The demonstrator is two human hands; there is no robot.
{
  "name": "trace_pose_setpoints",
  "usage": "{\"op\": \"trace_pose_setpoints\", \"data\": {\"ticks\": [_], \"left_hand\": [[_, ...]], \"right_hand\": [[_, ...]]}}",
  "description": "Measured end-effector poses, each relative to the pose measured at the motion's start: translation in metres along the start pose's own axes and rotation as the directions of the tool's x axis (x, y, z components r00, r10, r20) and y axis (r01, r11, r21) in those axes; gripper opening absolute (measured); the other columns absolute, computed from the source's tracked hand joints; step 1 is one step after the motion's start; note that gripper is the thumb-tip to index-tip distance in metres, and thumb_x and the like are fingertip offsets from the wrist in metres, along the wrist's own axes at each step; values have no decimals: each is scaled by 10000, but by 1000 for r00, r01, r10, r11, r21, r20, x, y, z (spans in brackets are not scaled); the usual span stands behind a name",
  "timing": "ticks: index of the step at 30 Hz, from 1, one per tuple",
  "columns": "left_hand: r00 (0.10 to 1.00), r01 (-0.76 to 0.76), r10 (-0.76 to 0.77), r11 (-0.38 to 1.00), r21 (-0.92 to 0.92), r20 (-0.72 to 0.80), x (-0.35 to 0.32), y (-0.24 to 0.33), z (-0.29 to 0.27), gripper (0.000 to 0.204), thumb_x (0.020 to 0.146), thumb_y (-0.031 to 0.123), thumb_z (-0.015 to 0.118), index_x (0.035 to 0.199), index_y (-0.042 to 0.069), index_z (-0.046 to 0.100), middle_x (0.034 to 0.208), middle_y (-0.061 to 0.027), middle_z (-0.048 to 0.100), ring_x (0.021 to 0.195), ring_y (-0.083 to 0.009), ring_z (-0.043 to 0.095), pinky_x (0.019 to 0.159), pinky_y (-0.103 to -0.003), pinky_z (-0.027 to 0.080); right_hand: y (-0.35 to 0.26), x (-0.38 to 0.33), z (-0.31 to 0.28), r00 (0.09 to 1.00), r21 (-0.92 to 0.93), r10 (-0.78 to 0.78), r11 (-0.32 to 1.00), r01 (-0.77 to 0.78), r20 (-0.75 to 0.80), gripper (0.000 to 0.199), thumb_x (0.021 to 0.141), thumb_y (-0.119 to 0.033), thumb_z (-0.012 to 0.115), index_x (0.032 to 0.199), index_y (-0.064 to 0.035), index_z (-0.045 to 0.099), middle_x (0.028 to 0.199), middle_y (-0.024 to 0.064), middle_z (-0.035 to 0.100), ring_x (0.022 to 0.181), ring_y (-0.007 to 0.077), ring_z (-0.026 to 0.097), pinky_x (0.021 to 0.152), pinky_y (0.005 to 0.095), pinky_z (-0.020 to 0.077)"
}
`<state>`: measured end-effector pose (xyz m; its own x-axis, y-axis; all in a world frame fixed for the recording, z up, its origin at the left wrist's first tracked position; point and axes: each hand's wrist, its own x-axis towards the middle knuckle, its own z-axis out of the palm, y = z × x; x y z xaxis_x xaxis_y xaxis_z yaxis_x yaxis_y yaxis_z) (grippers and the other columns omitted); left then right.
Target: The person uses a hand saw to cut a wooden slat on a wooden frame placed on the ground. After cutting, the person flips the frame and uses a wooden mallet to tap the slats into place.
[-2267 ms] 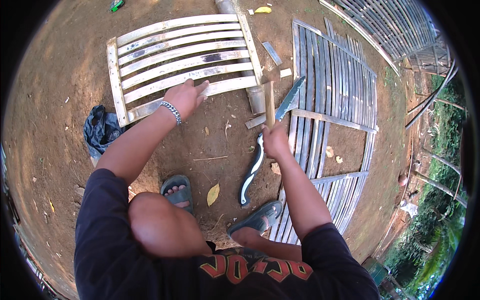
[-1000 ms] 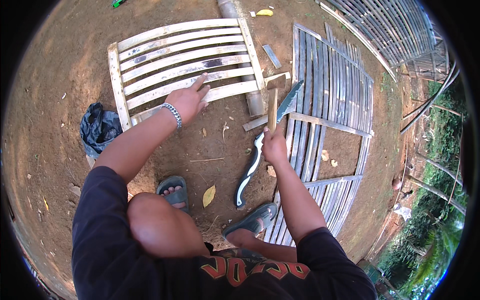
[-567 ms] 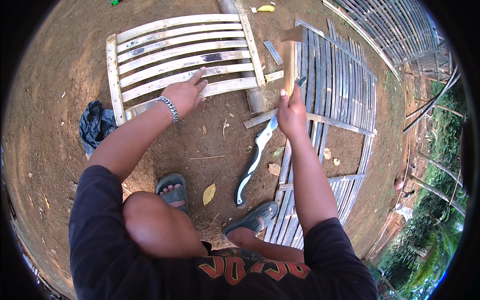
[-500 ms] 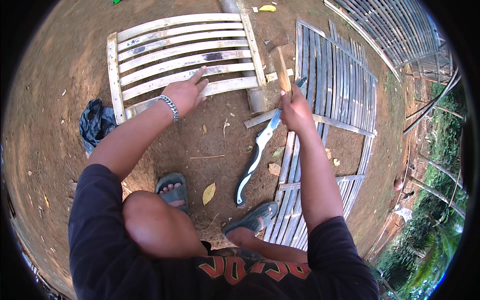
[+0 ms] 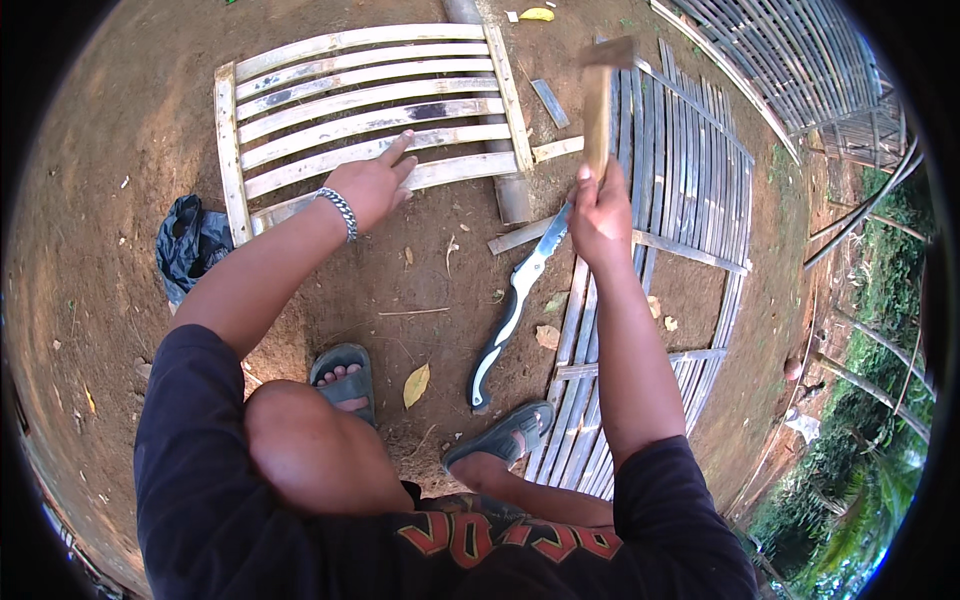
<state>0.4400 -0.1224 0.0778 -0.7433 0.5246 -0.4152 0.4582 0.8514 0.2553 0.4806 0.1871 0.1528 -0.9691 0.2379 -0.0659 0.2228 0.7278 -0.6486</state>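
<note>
My right hand (image 5: 601, 222) is wrapped round the light wooden handle of a hammer (image 5: 597, 110). Its dark, rusty head points away from me, raised above the ground. On the near slats of a pale bamboo slat panel (image 5: 370, 98) lies my left hand (image 5: 368, 190), fingers stretched and apart, a chain bracelet at its wrist. That panel's right end rests over a thick bamboo pole (image 5: 512, 200). Below my right hand, a folding saw (image 5: 515, 300) with a black and white handle lies on the dirt, its blade tip hidden behind the hand.
A long, darker bamboo slat panel (image 5: 660, 160) lies to the right. Another leans beyond it, a bamboo lattice (image 5: 790, 60). A crumpled black plastic bag (image 5: 190, 245) sits at the left. My sandalled feet are near a yellow leaf (image 5: 416, 386). A short bamboo strip (image 5: 549, 103) lies near the pole.
My right hand has lifted the hammer up and slightly right, uncovering the short strip behind it. My left hand stays in place on the panel.
</note>
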Motion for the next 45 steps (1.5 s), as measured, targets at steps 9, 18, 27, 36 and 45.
{"op": "trace_pose_setpoints", "data": {"ticks": [9, 18, 27, 36, 45], "left_hand": [[1000, -21, 20, 1000, 7, 6, 2, 8, 2, 545, 1063, 315, 554, 1561, 117, 453, 1747, -88, 145, 1087, -303, 721, 937, -456, 596], [1000, -12, 12, 1000, 8, -6, 4, 9, -1, 533, 1064, 312, 552, 1553, 120, 466, 1740, -87, 174, 1069, -301, 724, 915, -450, 601], [1000, -10, 11, 1000, -18, 21, -4, 6, -13, 519, 1068, 313, 539, 1530, 83, 483, 1733, -121, 189, 1112, -312, 712, 956, -459, 586], [1000, 5, -5, 1000, 19, -8, 0, 1, -7, 547, 1056, 330, 563, 1552, 123, 465, 1739, -83, 178, 1082, -304, 720, 925, -457, 597], [999, 27, -28, 999, 35, 25, -1, 3, -8, 544, 1064, 342, 548, 1559, 134, 459, 1742, -80, 168, 1082, -299, 723, 923, -453, 601]], "right_hand": [[64, -35, 21, 973, -211, 151, 971, -113, 174, 352, 1099, -265, 508, 1328, 1, 475, 819, 136, 664, 644, 230, 654, 570, 389, 524], [50, -55, 52, 958, -295, 220, 942, -158, 187, 389, 1071, -283, 525, 1319, 10, 463, 1061, 362, 692, 1031, 568, 653, 917, 587, 520], [22, -47, 52, 978, 118, 161, 982, -145, -135, 353, 1083, -267, 523, 1253, 33, 447, 789, 219, 666, 735, 407, 693, 695, 498, 546], [16, -33, 43, 943, 355, 311, 900, -253, -117, 347, 1089, -281, 523, 1247, 28, 502, 954, 252, 736, 812, 399, 737, 630, 476, 567], [18, -32, 30, 958, 181, 282, 941, -286, 48, 341, 1073, -269, 548, 1226, 29, 483, 971, 312, 706, 860, 494, 697, 739, 540, 542]]}}
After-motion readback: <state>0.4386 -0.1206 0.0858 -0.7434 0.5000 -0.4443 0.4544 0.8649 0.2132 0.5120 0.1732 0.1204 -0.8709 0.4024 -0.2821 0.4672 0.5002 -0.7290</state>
